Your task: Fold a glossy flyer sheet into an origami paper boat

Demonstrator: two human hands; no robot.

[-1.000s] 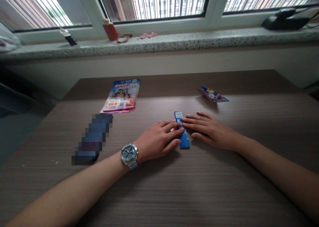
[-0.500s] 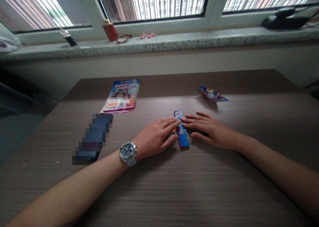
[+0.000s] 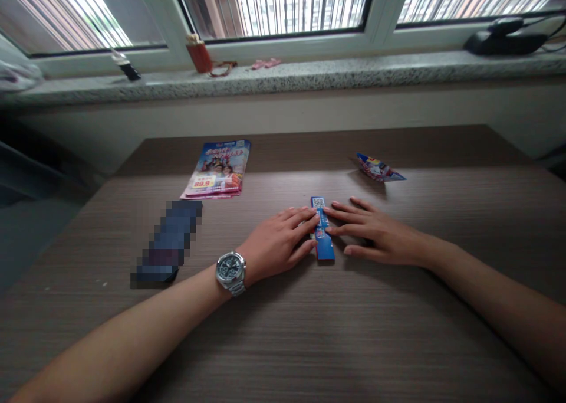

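Note:
A narrow folded blue paper strip (image 3: 326, 246) with a QR code at its far end lies flat on the brown table (image 3: 283, 332). My left hand (image 3: 283, 238) rests over its left edge, fingertips on the paper, fingers spread a little. From the right, the fingertips of my right hand (image 3: 375, 232) touch the strip's right edge, with the fingers apart and stretched out. Neither hand is wrapped round anything. A folded colourful paper piece (image 3: 379, 169) stands beyond my right hand.
Printed flyers (image 3: 219, 170) lie stacked at the back left, with a dark, pixelated flat object (image 3: 168, 243) nearer, beside my left forearm. Behind the table, the stone windowsill (image 3: 309, 78) bears a red item (image 3: 200, 56) and a black device (image 3: 506, 37).
The fingers of my right hand have spread and shifted slightly along the strip. The orange patch by my left fingers no longer shows. The view has moved a little.

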